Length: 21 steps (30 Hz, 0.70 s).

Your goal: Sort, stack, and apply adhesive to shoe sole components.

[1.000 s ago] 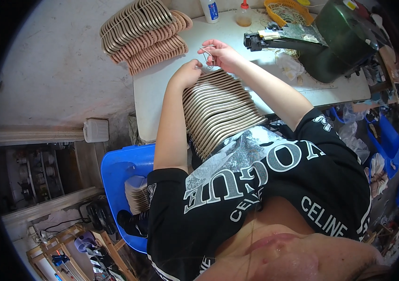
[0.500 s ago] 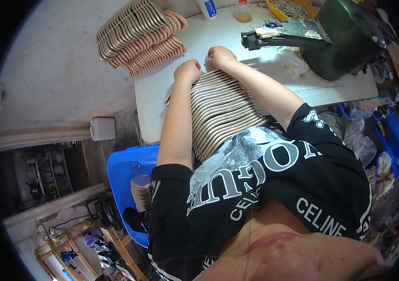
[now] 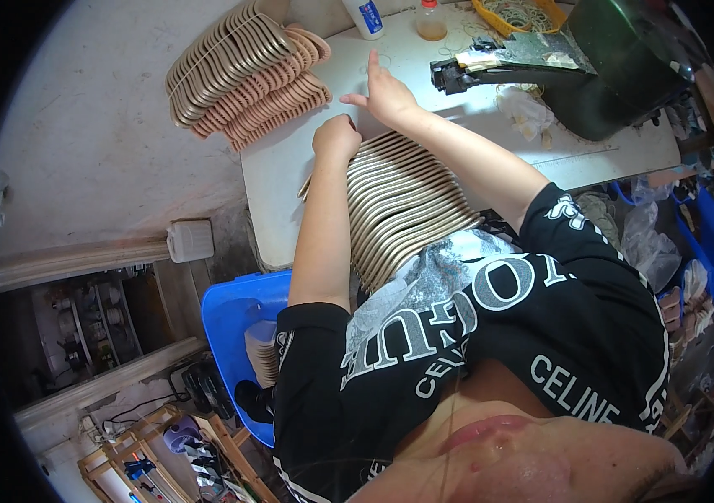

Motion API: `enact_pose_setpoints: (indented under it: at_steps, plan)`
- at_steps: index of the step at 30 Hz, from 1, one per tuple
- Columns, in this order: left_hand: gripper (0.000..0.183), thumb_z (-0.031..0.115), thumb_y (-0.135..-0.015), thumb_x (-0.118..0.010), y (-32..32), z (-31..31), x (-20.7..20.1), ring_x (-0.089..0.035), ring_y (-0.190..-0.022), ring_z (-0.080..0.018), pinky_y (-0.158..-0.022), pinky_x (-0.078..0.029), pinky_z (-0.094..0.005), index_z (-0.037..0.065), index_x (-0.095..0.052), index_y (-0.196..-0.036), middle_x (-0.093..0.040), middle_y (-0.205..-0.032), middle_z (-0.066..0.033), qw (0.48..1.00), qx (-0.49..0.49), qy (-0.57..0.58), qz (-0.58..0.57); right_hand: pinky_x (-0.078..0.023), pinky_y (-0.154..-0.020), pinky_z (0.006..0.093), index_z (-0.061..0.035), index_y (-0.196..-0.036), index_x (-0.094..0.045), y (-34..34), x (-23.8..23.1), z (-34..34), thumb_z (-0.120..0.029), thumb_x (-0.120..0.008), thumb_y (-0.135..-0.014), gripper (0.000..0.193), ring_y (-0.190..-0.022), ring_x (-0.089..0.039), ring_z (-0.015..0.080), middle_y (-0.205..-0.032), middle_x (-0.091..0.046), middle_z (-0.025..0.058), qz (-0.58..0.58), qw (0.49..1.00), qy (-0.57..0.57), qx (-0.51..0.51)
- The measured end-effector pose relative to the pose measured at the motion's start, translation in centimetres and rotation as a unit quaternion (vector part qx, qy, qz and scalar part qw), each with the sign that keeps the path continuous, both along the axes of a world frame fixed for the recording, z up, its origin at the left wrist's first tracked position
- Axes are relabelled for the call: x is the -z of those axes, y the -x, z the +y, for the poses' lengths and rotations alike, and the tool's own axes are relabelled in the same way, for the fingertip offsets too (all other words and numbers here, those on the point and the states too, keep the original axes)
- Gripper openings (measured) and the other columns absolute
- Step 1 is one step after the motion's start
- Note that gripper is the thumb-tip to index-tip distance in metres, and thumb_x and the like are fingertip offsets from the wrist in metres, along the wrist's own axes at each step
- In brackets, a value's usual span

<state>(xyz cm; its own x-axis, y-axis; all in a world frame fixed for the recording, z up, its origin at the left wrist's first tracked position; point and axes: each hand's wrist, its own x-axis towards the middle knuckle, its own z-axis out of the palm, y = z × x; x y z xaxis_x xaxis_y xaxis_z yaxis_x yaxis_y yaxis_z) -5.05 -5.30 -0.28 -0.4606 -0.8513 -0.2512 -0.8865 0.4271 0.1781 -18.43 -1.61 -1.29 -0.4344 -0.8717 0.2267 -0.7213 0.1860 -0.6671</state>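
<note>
A long row of thin shoe soles [image 3: 407, 201], beige with darker edges, runs from my chest out over the white table [image 3: 269, 201]. At its far end my left hand [image 3: 338, 137] is closed, its fingertips hidden, so what it pinches cannot be made out. Just beyond and to the right, my right hand [image 3: 389, 96] is raised off the soles. Its index finger points away from me and the thumb sticks out to the left; nothing shows in it. A single sole edge juts out left of my left forearm.
Tied bundles of similar soles [image 3: 235, 71] stand at the far left of the table. At the back are a white bottle [image 3: 365, 18], a small orange-capped jar [image 3: 431, 23] and a yellow basket [image 3: 504, 23] of elastic bands. A dark green machine [image 3: 617, 75] occupies the right. A blue bin [image 3: 227, 306] holding soles sits at my left.
My right hand has opened and lifted away from the far end of the sole row, its index finger now stretched out. My left hand stays closed there.
</note>
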Motion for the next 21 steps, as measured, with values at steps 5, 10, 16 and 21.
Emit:
enact_pose_setpoints:
  at_steps: [5, 10, 16, 21]
  plan:
    - [0.022, 0.02, -0.086, -0.056, -0.7, -1.4, 1.5, -0.064, -0.096, -0.0337, -0.083, -0.049, -0.0431, 0.005, -0.066, -0.097, -0.068, -0.098, -0.0172, 0.99, -0.032, -0.018, 0.134, -0.057, -0.07, 0.0355, 0.0042, -0.137, -0.035, 1.6, 1.8, 2.1, -0.009, -0.051, -0.093, 0.049, -0.104, -0.063, 0.027, -0.123, -0.055, 0.0195, -0.428, 0.895, 0.014, -0.127]
    - [0.025, 0.023, -0.089, -0.053, -0.5, -1.2, 1.4, -0.063, -0.094, -0.036, -0.082, -0.048, -0.0435, 0.003, -0.065, -0.097, -0.067, -0.096, -0.0192, 0.983, -0.043, -0.053, 0.169, -0.06, -0.062, 0.028, 0.0017, -0.127, -0.043, 1.1, 1.0, 3.8, -0.001, -0.061, -0.084, 0.047, -0.087, -0.067, 0.024, -0.12, -0.055, 0.0159, -0.488, 0.859, 0.048, -0.151]
    - [0.028, 0.025, -0.089, -0.053, -1.1, -1.9, 2.9, -0.064, -0.091, -0.0353, -0.08, -0.049, -0.0422, 0.001, -0.064, -0.096, -0.068, -0.094, -0.0199, 0.979, -0.068, -0.045, 0.186, -0.051, -0.051, 0.0239, 0.0002, -0.102, -0.06, 0.6, 0.2, 3.3, -0.025, -0.077, -0.08, 0.038, -0.063, -0.062, 0.0122, -0.089, -0.066, 0.0072, -0.357, 0.926, -0.027, -0.121]
    - [0.029, 0.022, -0.094, -0.048, -0.7, -1.9, 1.6, -0.068, -0.077, -0.028, -0.069, -0.053, -0.0387, -0.004, -0.061, -0.094, -0.068, -0.085, -0.02, 0.922, -0.171, -0.183, 0.294, -0.046, -0.051, 0.0227, -0.0041, -0.085, -0.065, 1.4, -1.1, 3.5, -0.033, -0.072, -0.085, 0.029, -0.054, -0.054, 0.0083, -0.065, -0.063, -0.0014, -0.227, 0.929, -0.137, -0.257]
